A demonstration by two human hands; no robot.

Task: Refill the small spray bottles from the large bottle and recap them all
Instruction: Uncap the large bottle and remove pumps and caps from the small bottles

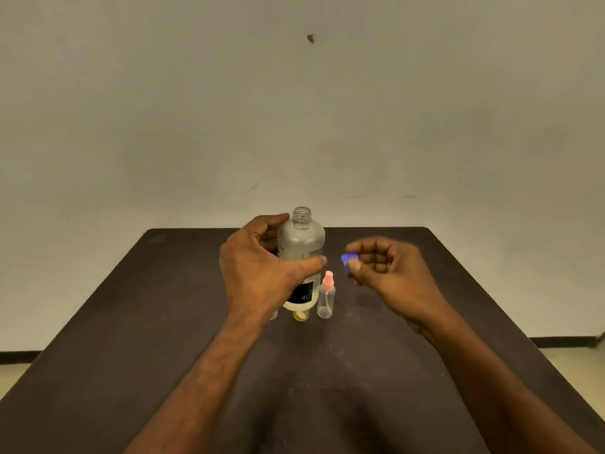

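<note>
The large clear bottle (pixel 301 244) stands upright mid-table with its neck uncapped. My left hand (pixel 258 267) wraps around its left side and front. My right hand (pixel 383 267) hovers to the bottle's right, pinching the blue cap (pixel 347 259) between thumb and fingers. A small clear spray bottle with a pink top (pixel 326 294) stands upright just right of the large bottle. A yellowish small bottle (pixel 300 315) peeks out in front of the large bottle's base. Another small clear bottle (pixel 273 314) is mostly hidden behind my left wrist.
The dark table (pixel 163 322) runs from the pale wall to below me. Its left and right edges drop to a light floor. My forearms cross the near half.
</note>
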